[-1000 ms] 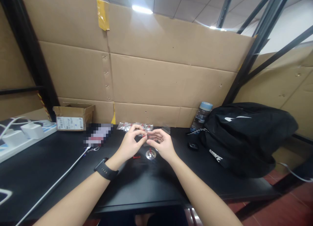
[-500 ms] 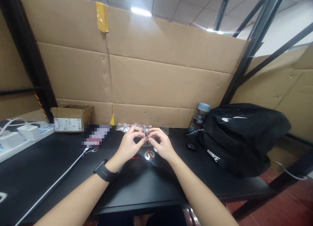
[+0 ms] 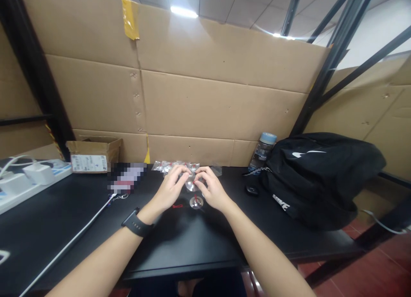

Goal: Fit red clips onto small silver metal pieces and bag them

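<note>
A shiny round finger cymbal hangs between my fingertips, above the black table, its face turned partly toward me. My left hand pinches at its upper left edge with thumb and fingers. My right hand is closed at the other side, and bits of red cord show at its fingertips. Exactly how each fingertip grips is too small to make out. Just below lies a second finger cymbal with a red cord at its centre. A loose red cord loop lies to its left.
Clear plastic bags with shiny and red contents lie behind my hands. To the right are a water bottle, a small black object and a black backpack. At left stand a cardboard box, a blurred-out phone-like object and a power strip.
The finger cymbal between my hands has turned and dropped slightly, so its face now shows. My fingers have shifted from a tight pinch together to slightly apart.
</note>
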`<state>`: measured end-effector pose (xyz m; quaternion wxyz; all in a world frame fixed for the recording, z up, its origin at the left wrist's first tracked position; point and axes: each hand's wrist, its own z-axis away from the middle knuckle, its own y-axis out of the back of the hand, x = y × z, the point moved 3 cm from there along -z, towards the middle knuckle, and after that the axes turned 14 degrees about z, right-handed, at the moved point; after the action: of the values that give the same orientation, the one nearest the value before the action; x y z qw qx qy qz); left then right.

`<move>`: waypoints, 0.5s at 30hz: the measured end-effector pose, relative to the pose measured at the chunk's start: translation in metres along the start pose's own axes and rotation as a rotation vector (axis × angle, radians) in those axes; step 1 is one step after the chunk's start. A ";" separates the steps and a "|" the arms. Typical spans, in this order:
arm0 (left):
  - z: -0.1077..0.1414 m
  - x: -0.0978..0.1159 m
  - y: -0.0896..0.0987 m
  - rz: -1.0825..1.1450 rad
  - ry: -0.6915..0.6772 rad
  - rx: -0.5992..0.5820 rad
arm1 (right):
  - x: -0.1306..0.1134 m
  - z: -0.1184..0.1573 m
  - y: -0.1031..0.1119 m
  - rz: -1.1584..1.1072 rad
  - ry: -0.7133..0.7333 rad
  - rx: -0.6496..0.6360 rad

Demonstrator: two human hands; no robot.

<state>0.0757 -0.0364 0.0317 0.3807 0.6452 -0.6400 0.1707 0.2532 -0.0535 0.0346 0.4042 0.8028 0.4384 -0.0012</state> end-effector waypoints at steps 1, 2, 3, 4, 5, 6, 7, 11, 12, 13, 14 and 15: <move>0.000 0.000 -0.001 -0.037 -0.003 -0.065 | 0.001 0.000 -0.001 0.006 0.006 -0.009; 0.001 0.000 -0.002 -0.085 -0.006 -0.123 | 0.001 0.001 -0.001 0.009 0.010 -0.014; 0.002 -0.001 -0.003 -0.134 -0.004 -0.167 | 0.001 0.001 -0.001 0.012 0.012 -0.016; 0.003 -0.002 -0.003 -0.178 -0.001 -0.199 | 0.001 0.001 -0.001 0.014 0.011 -0.017; 0.003 -0.003 -0.004 -0.214 0.002 -0.219 | 0.001 0.001 -0.001 0.017 0.008 -0.019; 0.004 -0.004 -0.003 -0.242 0.004 -0.226 | 0.001 0.001 -0.002 0.021 0.005 -0.022; 0.004 -0.005 -0.003 -0.263 0.004 -0.222 | 0.001 0.001 -0.002 0.024 0.003 -0.025; 0.002 -0.011 0.003 -0.336 -0.011 -0.152 | 0.005 0.003 -0.004 0.037 -0.019 -0.054; 0.002 -0.014 0.005 -0.365 -0.012 -0.130 | 0.008 0.003 -0.004 0.050 -0.037 -0.079; 0.001 -0.016 0.008 -0.396 -0.008 -0.110 | 0.011 0.005 -0.005 0.068 -0.058 -0.128; 0.001 -0.019 0.010 -0.427 0.004 -0.092 | 0.015 0.007 -0.006 0.090 -0.079 -0.194; 0.001 -0.022 0.013 -0.450 0.019 -0.076 | 0.019 0.009 -0.008 0.117 -0.098 -0.267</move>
<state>0.0606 -0.0199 0.0189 0.4395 0.7553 -0.4821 0.0633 0.2625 -0.0437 0.0171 0.5274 0.7651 0.3670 0.0416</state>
